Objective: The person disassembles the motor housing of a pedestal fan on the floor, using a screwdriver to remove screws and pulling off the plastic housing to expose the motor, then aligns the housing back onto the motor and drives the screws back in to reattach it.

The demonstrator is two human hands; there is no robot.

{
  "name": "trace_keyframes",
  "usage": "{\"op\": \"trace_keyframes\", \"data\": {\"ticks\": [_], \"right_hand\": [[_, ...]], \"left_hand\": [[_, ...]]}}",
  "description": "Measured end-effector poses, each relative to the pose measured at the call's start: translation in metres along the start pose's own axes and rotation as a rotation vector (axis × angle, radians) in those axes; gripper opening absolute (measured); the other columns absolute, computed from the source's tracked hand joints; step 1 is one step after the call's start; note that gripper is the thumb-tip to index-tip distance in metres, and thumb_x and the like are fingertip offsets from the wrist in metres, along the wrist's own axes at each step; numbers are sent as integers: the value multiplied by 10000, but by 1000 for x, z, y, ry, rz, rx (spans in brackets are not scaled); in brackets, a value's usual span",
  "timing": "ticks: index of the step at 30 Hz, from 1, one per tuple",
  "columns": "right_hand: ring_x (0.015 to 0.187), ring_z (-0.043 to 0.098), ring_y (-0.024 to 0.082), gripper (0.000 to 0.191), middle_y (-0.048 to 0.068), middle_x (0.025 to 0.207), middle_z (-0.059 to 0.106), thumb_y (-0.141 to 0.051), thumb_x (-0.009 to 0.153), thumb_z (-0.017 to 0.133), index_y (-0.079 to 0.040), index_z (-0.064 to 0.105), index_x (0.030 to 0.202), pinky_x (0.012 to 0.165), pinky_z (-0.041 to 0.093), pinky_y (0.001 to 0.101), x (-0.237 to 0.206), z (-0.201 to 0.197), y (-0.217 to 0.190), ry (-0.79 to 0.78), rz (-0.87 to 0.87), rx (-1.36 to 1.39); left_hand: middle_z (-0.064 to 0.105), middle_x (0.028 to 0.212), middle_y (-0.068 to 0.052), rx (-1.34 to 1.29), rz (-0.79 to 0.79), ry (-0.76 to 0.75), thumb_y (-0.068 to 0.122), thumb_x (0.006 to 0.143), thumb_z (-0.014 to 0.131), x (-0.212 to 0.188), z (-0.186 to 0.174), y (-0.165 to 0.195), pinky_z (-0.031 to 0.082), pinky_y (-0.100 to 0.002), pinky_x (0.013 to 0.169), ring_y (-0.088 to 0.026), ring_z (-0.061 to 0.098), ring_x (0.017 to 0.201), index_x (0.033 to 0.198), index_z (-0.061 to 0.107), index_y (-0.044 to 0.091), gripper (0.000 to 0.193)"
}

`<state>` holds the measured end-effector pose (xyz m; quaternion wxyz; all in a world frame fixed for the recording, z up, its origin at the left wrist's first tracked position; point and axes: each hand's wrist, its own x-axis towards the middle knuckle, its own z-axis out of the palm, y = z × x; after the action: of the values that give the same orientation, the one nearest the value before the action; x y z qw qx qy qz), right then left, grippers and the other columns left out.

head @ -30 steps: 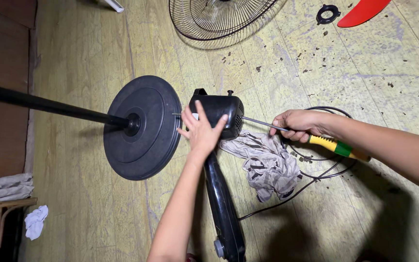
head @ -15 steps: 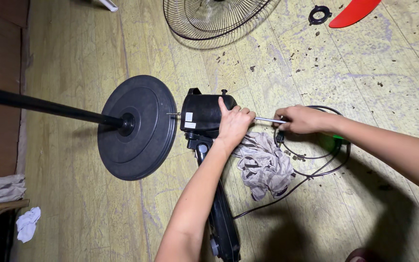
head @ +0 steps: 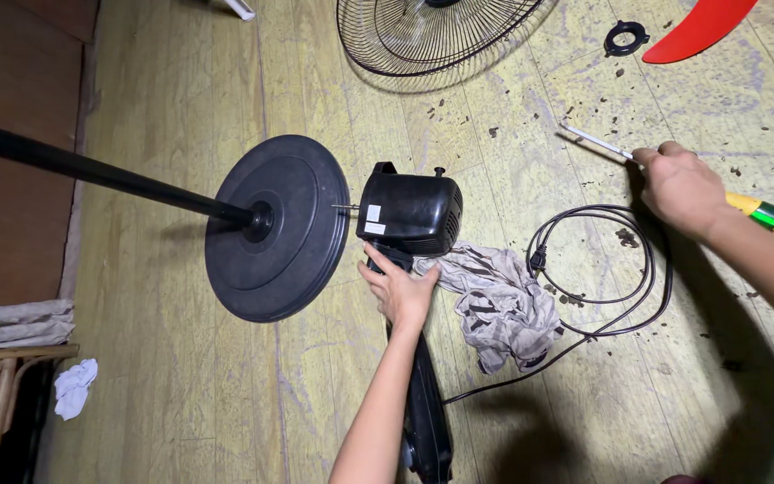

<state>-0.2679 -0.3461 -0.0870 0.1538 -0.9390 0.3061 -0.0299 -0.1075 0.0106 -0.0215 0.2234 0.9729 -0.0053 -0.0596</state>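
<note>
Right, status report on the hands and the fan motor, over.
Left hand grips fan neck below black motor housing. Right hand holds screwdriver, clear of motor. Rag beside housing.

Motor housing (head: 409, 212) was matt black plastic; base (head: 277, 228) same. Rag (head: 500, 303) was crumpled cloth. Screwdriver (head: 759, 211) had metal shaft, glossy yellow-green handle. Grille (head: 432, 34) was wire.

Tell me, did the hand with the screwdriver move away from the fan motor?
Yes. The right hand with the screwdriver pulled away from the black fan motor, out past the coiled cord.
</note>
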Motion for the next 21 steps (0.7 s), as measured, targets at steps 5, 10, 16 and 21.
{"op": "trace_keyframes", "data": {"ticks": [5,10,16,21], "right_hand": [[1164,603,415,548,240,1280,592,-147,696,672,-76,700,1238,941,503,494,4,14,-33,383,-227,-141],[1085,685,259,408,161,1279,679,-325,1042,508,-50,637,1315,976,552,444,35,65,-119,-359,73,1072],[1044,666,195,550,36,1298,647,-471,1054,357,-96,504,1427,925,561,400,35,74,-210,-773,266,1675],[1036,664,138,514,37,1253,665,-466,1039,377,-142,579,1382,838,561,394,18,34,-239,-674,27,1725]], "left_hand": [[448,1500,-236,-29,-159,-19,274,740,814,21,18,-27,485,-554,1024,-457,597,1232,1670,-74,225,1287],[659,1191,-243,-38,-38,-87,214,717,860,47,23,-55,489,-492,979,-458,642,1081,1560,39,167,1178],[636,992,-170,-675,-100,-310,-10,694,736,57,12,-79,553,-406,601,-301,648,705,1486,135,171,1011],[607,970,-112,-990,-174,-506,-104,726,671,32,7,-81,552,-328,473,-200,635,605,1393,212,179,857]]}}
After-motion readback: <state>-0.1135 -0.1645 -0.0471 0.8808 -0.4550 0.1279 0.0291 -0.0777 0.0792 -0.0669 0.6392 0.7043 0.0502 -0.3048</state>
